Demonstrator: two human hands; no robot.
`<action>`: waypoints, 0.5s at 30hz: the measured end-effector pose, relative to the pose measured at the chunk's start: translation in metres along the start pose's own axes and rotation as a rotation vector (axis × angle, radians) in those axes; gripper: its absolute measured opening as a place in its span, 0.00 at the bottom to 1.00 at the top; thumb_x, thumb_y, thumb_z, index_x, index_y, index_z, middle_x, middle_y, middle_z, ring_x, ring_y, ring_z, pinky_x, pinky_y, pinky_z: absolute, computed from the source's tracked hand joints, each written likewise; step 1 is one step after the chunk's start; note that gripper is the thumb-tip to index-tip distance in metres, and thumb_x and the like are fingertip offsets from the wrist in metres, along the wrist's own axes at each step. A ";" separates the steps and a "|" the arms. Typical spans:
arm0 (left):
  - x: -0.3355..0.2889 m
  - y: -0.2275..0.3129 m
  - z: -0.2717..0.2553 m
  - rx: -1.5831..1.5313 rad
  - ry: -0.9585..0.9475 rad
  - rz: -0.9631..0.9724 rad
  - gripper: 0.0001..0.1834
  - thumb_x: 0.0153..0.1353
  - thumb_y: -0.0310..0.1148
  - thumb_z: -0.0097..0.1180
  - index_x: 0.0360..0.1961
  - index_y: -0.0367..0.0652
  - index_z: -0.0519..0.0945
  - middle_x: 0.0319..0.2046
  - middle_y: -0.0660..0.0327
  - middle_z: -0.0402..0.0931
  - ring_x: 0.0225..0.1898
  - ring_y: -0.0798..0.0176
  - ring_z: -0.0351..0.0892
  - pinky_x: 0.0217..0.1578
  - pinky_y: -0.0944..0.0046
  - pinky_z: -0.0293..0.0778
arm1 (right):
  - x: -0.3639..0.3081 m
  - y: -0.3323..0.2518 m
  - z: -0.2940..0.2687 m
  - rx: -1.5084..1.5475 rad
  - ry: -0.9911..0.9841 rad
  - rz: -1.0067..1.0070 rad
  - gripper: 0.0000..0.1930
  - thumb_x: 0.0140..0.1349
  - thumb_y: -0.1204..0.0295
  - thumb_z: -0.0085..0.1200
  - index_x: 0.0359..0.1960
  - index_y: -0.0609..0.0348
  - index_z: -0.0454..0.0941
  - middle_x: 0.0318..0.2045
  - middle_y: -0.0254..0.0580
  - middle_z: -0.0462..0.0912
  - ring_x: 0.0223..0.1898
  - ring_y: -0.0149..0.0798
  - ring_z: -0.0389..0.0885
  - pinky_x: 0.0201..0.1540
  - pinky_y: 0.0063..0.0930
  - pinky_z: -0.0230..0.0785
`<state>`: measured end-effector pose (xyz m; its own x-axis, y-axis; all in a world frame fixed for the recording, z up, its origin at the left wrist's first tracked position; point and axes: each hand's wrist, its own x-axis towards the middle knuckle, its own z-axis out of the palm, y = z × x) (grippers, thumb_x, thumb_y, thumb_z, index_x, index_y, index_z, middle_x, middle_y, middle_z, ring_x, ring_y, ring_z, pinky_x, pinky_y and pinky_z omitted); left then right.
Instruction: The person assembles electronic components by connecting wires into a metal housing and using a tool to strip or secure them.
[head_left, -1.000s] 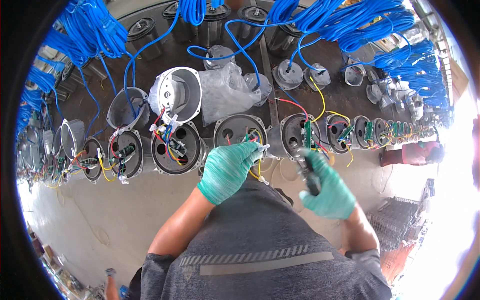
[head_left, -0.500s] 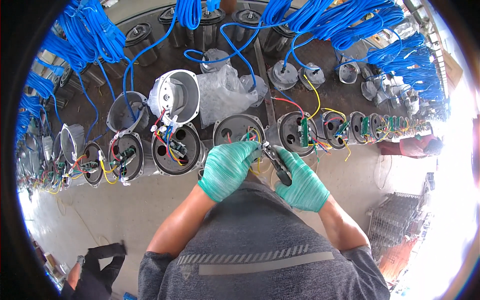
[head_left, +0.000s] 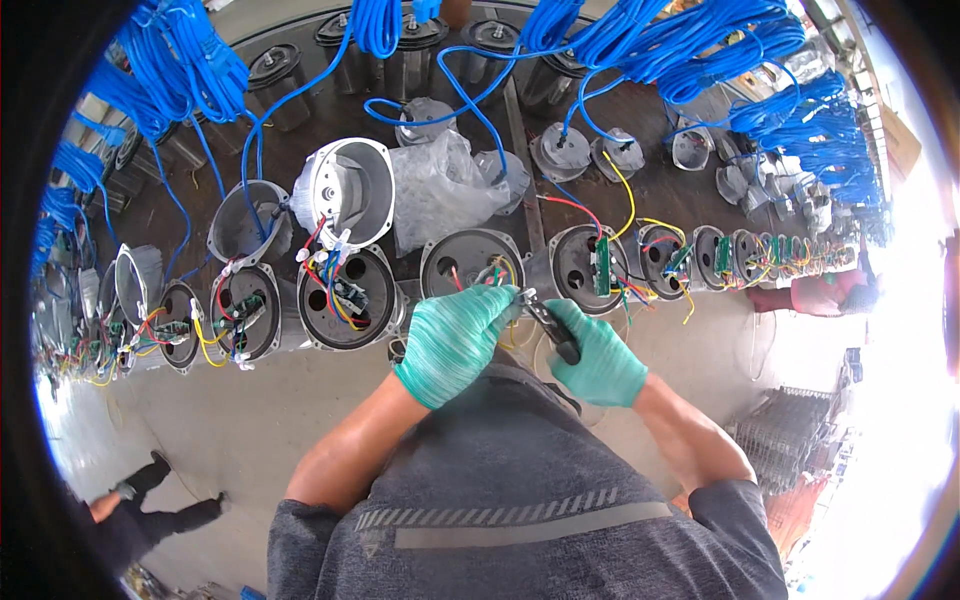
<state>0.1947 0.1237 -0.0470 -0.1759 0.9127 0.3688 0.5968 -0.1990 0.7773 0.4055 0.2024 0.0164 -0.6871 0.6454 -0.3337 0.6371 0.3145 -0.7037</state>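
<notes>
My left hand (head_left: 456, 342), in a green knit glove, is closed with fingertips pinched on thin coloured wires (head_left: 508, 272) at the near edge of a round grey motor housing (head_left: 433, 262). My right hand (head_left: 604, 362), gloved alike, is wrapped round dark-handled pliers (head_left: 556, 332). Their metal jaws meet the wires right beside my left fingertips; the exact contact is too small to make out. The housing lies with its open face toward me, red and yellow wires coming from inside. Beside it on the right is another housing (head_left: 566, 243) with a green circuit board (head_left: 602, 265).
More housings with wires, such as one on the left (head_left: 310, 262), line the near edge of the dark table (head_left: 640, 200). An upright grey casing (head_left: 382, 190) and a clear plastic bag (head_left: 440, 190) sit behind. Blue cable coils (head_left: 730, 50) hang overhead. Another person (head_left: 150, 520) is at lower left.
My right hand has closed further round the pliers and shifted slightly up and left. My left hand stays at the wires. The person at lower left has moved left, legs now showing.
</notes>
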 end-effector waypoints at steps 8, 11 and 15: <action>-0.005 0.013 -0.005 -0.058 0.043 -0.050 0.14 0.65 0.28 0.70 0.52 0.44 0.88 0.42 0.53 0.90 0.40 0.48 0.91 0.41 0.57 0.86 | 0.036 -0.042 -0.127 0.610 -0.095 -0.031 0.45 0.64 0.65 0.67 0.80 0.58 0.57 0.49 0.43 0.82 0.42 0.31 0.79 0.48 0.30 0.75; -0.016 0.015 -0.012 -0.004 0.012 -0.073 0.21 0.64 0.27 0.70 0.59 0.45 0.84 0.47 0.55 0.90 0.43 0.48 0.91 0.42 0.56 0.86 | 0.141 -0.041 -0.147 -0.194 0.098 -0.154 0.47 0.65 0.53 0.68 0.77 0.67 0.60 0.59 0.54 0.82 0.55 0.41 0.82 0.59 0.36 0.74; -0.024 0.022 -0.024 0.090 -0.017 -0.059 0.25 0.65 0.29 0.69 0.64 0.48 0.82 0.51 0.56 0.89 0.43 0.49 0.91 0.41 0.57 0.86 | 0.292 0.027 -0.141 -0.491 -0.113 0.145 0.49 0.63 0.46 0.68 0.75 0.69 0.63 0.64 0.63 0.80 0.63 0.52 0.81 0.66 0.41 0.72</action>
<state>0.1936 0.0892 -0.0262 -0.2005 0.9279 0.3143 0.6535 -0.1124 0.7486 0.2718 0.4972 -0.0119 -0.5962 0.6356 -0.4905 0.7983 0.5344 -0.2778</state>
